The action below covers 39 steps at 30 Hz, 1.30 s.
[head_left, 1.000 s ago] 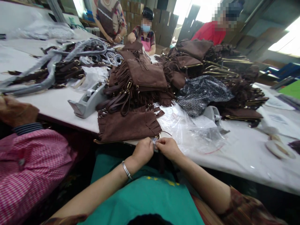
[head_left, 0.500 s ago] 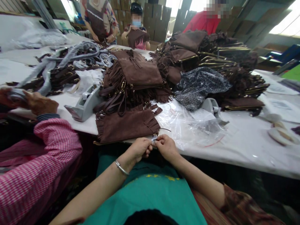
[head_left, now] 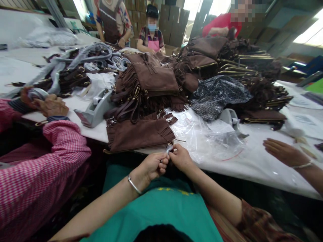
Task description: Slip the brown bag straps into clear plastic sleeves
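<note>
A brown fringed bag (head_left: 136,134) lies flat at the table's front edge, its zipper along the near side. At its right front corner, by the metal hardware, there is a small pale strip of wrapping (head_left: 169,148), thin and slightly shiny. My left hand (head_left: 154,165) is closed, pinching the strip from below between thumb and fingers. From the right, my right hand (head_left: 180,157) pinches the same spot with thumb and forefinger. Both sets of fingertips nearly meet and hide part of the strip and the zipper end.
Behind the bag rises a stack of fringed bags (head_left: 156,79), with a tape dispenser (head_left: 94,109) to its left. Clear plastic bags (head_left: 199,134) and another dispenser (head_left: 230,117) lie rightward. A co-worker's hands (head_left: 51,107) work at left; another person's hand (head_left: 285,153) extends from the right.
My hands remain at the bag's corner with only slight finger movement. Another person's hand has come in from the right. The co-worker across the table has lowered the brown piece held up before.
</note>
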Motion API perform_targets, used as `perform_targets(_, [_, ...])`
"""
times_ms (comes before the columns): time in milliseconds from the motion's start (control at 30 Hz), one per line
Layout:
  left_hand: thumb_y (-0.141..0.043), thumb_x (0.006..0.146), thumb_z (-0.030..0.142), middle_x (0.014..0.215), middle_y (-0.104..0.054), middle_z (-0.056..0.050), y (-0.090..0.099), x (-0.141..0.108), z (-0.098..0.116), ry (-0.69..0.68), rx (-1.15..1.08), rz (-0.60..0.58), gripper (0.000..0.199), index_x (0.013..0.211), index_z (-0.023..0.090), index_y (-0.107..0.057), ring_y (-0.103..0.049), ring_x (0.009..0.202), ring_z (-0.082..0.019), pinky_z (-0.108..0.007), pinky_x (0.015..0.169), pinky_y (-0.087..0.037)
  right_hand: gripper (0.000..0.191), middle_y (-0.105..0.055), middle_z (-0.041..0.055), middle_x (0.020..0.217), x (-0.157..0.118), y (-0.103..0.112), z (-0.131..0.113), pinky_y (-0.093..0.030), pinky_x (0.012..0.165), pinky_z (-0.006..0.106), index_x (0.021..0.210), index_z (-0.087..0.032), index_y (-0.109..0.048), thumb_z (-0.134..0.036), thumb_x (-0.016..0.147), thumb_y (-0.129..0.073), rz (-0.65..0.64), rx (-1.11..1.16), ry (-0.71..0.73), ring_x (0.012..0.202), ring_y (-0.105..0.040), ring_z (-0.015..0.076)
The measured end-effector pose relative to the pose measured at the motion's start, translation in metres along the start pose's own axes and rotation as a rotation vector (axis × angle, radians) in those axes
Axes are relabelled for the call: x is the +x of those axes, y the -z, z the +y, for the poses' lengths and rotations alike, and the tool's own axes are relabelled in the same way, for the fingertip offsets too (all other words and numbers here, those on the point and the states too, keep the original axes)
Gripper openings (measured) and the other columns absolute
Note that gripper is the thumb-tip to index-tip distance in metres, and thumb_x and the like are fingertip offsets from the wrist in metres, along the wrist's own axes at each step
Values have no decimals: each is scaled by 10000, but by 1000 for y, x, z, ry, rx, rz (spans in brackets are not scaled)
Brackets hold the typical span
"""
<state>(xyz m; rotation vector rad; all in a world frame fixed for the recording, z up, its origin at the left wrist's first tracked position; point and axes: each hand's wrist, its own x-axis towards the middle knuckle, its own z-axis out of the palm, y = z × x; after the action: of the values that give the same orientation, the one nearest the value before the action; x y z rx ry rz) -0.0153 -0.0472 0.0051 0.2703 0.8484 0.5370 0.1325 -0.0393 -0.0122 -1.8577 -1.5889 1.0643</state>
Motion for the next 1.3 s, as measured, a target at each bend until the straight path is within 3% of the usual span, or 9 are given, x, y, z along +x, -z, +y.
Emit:
perform_targets(133, [-503,858,290,521,-486,52,-3,1,-10,-301,343,216,205,695,166,-519,-351,338,-39,-155,338,-283,146,-560,-60,534,-5,4,3,-336,476,210,865,-199,-577,-266,736,-584,31,31,40,473,-515,105])
perform_targets(200, [-495,857,315,496,-503,41,-1,3,-16,-407,511,311,248,651,178,-514,-384,337,-63,-183,341,-300,185,-564,-47,553,-13,6,3,-334,457,211,844,-184,-591,-340,747,-602,46,157,-19,464,-493,98])
perform_targets(433, [-462,881,361,443,-510,32,4,8,-25,-560,742,328,351,579,192,-520,-444,369,-84,-208,403,-322,356,-386,-114,469,-33,-3,-6,-108,322,154,741,-188,-506,-491,706,-690,-204,834,-393,321,-215,18])
perform_targets(533, [-471,880,364,442,-498,37,3,7,-26,-498,678,304,343,586,190,-504,-422,350,-78,-205,382,-309,371,-343,-121,432,-27,-12,-5,-103,309,138,656,-193,-418,-423,726,-701,-292,1032,-434,318,-183,12])
perform_targets(667, [-488,879,359,468,-471,54,2,5,-23,-352,368,219,305,629,185,-474,-356,327,-55,-181,345,-281,323,-241,-141,397,-20,-22,2,-115,297,131,651,-192,-412,-334,776,-673,-386,1286,-492,318,-109,15])
perform_targets(800, [-498,867,232,474,-394,81,2,0,-10,-86,22,2,204,676,163,-479,-264,317,-15,-123,327,-199,206,-257,-146,405,-19,-27,8,-115,293,129,804,-176,-536,-318,789,-684,-387,1395,-469,313,-101,18])
perform_targets(933, [-464,876,181,470,-312,99,6,-5,3,195,-276,-208,156,726,147,-491,-229,308,-3,-90,323,-174,240,-319,-138,418,-17,-32,11,-149,295,123,848,-185,-570,-361,771,-715,-333,1390,-469,308,-133,13])
perform_targets(1167, [-435,891,198,467,-305,91,11,-10,6,243,-336,-293,182,733,136,-502,-273,305,-17,-103,334,-215,244,-326,-130,412,-12,-39,13,-279,326,153,765,-201,-545,-347,736,-738,-318,1410,-484,323,-184,33])
perform_targets(1300, [-459,872,205,488,-306,91,9,-11,7,180,-204,-264,169,725,139,-509,-229,319,-13,-111,345,-194,292,-347,-120,452,-13,-34,9,-223,327,144,775,-200,-534,-400,727,-743,-373,1358,-386,342,-184,28])
